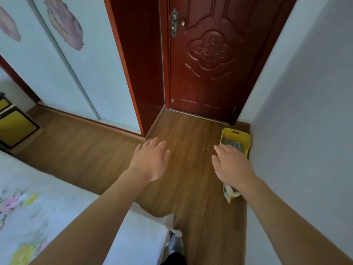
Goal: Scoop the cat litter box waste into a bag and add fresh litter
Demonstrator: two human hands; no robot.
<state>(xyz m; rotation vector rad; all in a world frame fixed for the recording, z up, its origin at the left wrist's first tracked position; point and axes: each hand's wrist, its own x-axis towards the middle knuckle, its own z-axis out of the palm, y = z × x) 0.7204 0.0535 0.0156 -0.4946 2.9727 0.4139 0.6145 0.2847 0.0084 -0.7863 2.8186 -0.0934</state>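
the person stands near the corner of the room with both arms stretched out forward and both palms turned down. the left hand is open, fingers loosely spread, and it holds nothing; it hangs over the bare brown wooden plank floor. the right hand is also open and empty, with the fingers pointing forward toward the yellow plastic litter box.

the litter box lies forward and a little to the right of the right hand, on the floor, in the corner between the pale wall and the dark red carved wooden door. its long axis runs away from the person, about parallel to the wall. in the picture the fingertips of the right hand cover its near end, but i judge the hand is higher and not touching. inside it a grey slotted scoop shows just past the fingers. the right hand is clearly nearer than the left, so i think the reach belongs to it.

a crumpled white and yellow bag lies on the floor under the right wrist, close to the wall. some small litter grains are scattered on the floor between the hands.

on the right the wall leaves almost no room, and the bed with flowered sheet takes the left side. the open floor between them is the free way to come near, probably by bending down.
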